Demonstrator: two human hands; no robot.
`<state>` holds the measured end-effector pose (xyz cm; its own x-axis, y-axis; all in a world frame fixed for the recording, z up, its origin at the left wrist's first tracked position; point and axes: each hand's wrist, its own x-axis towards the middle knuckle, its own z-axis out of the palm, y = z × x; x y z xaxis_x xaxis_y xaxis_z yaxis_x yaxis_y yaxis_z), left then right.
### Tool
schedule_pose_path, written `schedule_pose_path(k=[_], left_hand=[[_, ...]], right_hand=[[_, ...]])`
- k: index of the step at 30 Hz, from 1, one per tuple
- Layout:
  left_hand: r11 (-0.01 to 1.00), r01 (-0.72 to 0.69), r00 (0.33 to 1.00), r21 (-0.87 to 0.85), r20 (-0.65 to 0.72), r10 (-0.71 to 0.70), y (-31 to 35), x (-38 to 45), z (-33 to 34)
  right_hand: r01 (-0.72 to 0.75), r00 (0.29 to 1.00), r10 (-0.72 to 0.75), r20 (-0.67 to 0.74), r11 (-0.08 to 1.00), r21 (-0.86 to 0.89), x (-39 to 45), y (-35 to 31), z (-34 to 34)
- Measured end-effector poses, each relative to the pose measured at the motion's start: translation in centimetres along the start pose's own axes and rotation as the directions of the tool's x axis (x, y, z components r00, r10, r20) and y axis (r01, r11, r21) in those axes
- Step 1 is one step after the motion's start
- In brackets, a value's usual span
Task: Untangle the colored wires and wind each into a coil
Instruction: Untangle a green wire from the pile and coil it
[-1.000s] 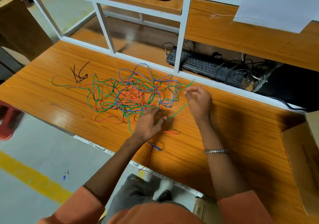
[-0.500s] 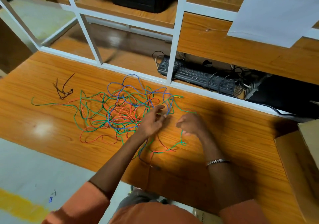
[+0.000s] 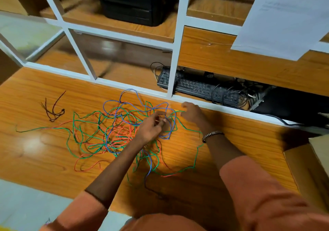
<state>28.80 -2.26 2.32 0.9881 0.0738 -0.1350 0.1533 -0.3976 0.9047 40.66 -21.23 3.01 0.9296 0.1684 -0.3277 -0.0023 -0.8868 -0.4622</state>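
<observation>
One tangle of green, red and blue wires [image 3: 114, 133], frame centre, on wooden table [image 3: 231, 150]. Left hand [image 3: 153, 127]: fingers curled, pinching strands at tangle's right edge. Right hand [image 3: 193, 114]: fingers curled, grip unclear. One dark wire bundle [image 3: 53, 109], left, apart.

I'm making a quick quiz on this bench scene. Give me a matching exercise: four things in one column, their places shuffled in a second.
Things:
1. dark wire scrap
2. keyboard
3. cardboard box
4. bracelet

Places:
A. on the right wrist
B. behind the white frame
C. left of the tangle
D. right edge of the table

Pairs: 1-C, 2-B, 3-D, 4-A
</observation>
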Motion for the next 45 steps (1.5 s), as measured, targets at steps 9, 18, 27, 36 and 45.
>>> schedule_pose_path(k=[9,18,27,36,45], left_hand=[[0.997,0.017,0.998,-0.077,-0.061,-0.022,3.4,2.1,3.2],[0.894,-0.065,0.983,-0.443,-0.18,-0.018,11.0,-1.5,4.8],[0.883,-0.297,0.898,-0.363,-0.42,0.129,12.7,-3.2,2.6],[0.727,0.03,0.959,-0.687,-0.185,-0.214,13.4,-5.2,2.2],[0.895,-0.035,0.996,-0.445,-0.094,-0.007,11.7,-7.3,3.6]], right_hand=[[0.342,0.912,-0.287,-0.293,0.926,0.159,-2.8,-2.3,-4.8],[0.407,0.892,-0.299,-0.34,0.858,0.314,-9.4,-0.6,-9.2],[0.168,0.928,-0.356,0.11,0.663,0.73,-14.2,-2.4,-10.8],[-0.436,0.511,-0.819,0.259,0.013,0.9,-15.3,-4.3,-10.0],[-0.373,0.761,-0.621,-0.187,-0.655,0.658,-15.4,-4.9,-14.5]])
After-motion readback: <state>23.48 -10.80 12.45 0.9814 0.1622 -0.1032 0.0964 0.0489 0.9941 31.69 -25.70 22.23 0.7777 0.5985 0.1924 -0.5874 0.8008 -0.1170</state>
